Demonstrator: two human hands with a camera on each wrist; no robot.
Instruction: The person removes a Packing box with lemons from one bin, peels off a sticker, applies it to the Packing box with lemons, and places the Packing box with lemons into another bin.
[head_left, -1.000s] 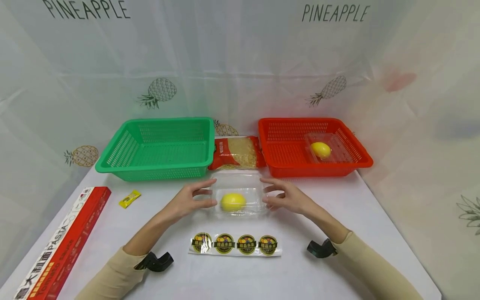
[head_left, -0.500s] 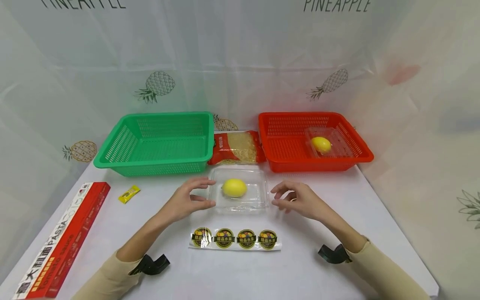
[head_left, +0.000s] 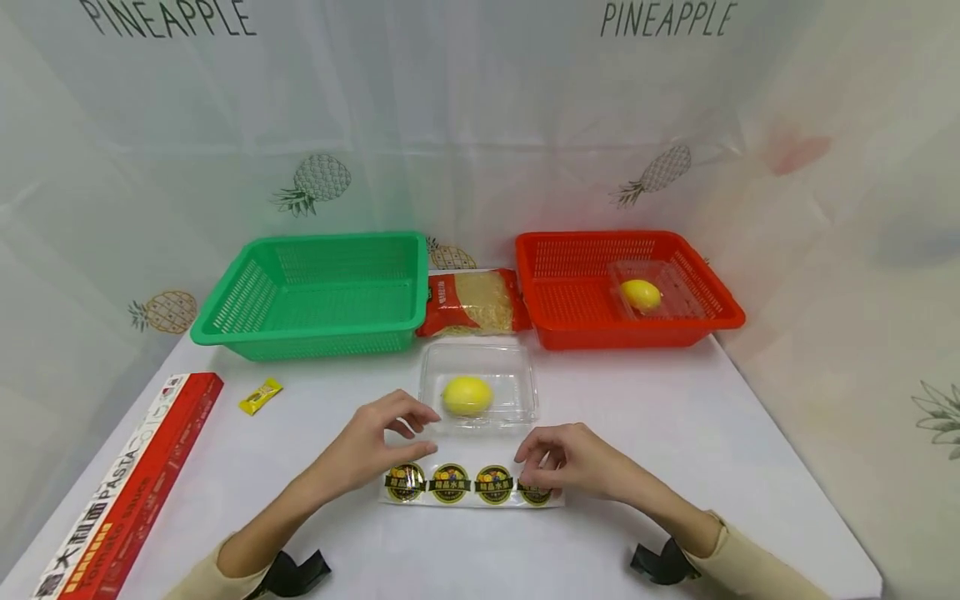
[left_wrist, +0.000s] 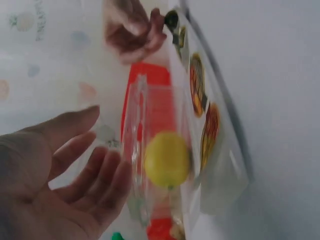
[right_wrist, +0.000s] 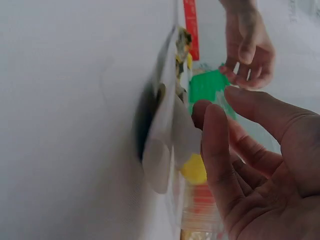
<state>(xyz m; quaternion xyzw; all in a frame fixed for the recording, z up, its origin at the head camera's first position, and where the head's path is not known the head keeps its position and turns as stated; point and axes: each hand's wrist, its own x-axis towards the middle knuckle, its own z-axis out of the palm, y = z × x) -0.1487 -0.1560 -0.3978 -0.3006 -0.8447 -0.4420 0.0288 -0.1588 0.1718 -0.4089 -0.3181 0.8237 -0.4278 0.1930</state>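
A lemon (head_left: 467, 396) lies inside a clear plastic clamshell box (head_left: 516, 387) at mid table. In front of the box is a strip of round fruit stickers (head_left: 450, 483). My left hand (head_left: 378, 437) hovers by the strip's left end, fingers loosely bent and apart from the thumb, holding nothing. Over the strip's right end, my right hand (head_left: 573, 458) partly covers the last sticker. In the right wrist view, its fingers (right_wrist: 216, 150) are loosely bent beside the curled strip end (right_wrist: 157, 165), with no pinch visible. Whether they touch the strip, I cannot tell.
A green basket (head_left: 307, 342) stands back left. The red basket (head_left: 600, 340) back right bears another boxed lemon (head_left: 641, 295). Between them lies a red-and-clear bag of pasta (head_left: 476, 302). A long pasta box (head_left: 135, 483) and a small yellow packet (head_left: 260, 396) lie left.
Both hands have left the sides of the clear box and drawn back toward the sticker strip. The box with the lemon stays on the table.
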